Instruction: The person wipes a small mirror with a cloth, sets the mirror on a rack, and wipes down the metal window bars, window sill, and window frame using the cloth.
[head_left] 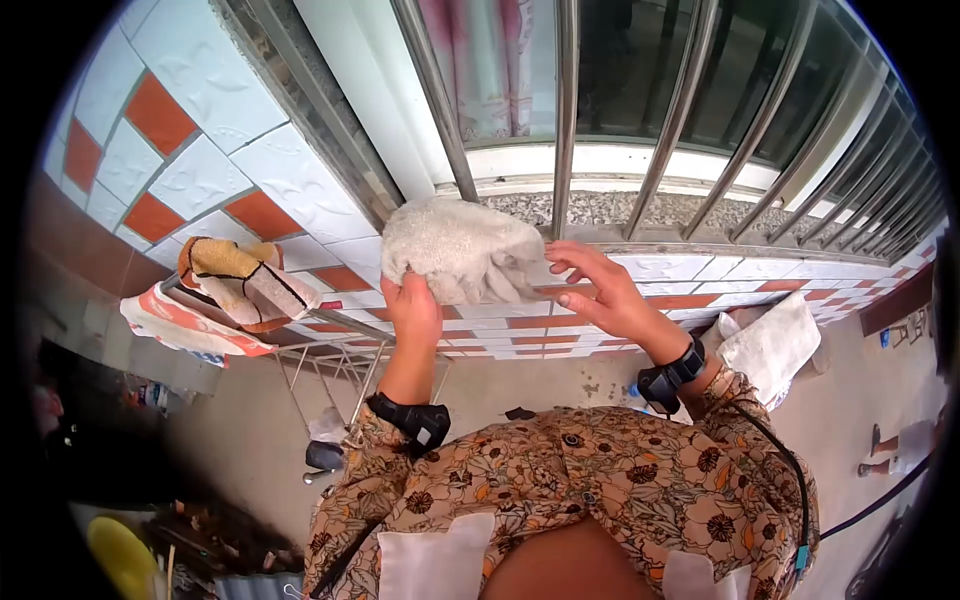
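A greyish-white cloth [455, 245] with a fluffy surface is bunched up in front of the window bars, at sill height. My left hand [412, 312] grips its lower left part, the thumb pressed on the front and the other fingers hidden behind the fabric. At the cloth's right end, where it hangs in loose folds, is my right hand [612, 298]. Its fingers and thumb are apart, and the fingertips are very near the fabric; whether they touch it I cannot tell.
Metal bars [566, 110] stand before the window, above a speckled stone sill [690, 212]. On the left, a metal rack [350, 322] carries a yellow-brown towel [235, 280]. A white cloth [770, 345] lies over something at right. Another person's legs [885, 455] show far right.
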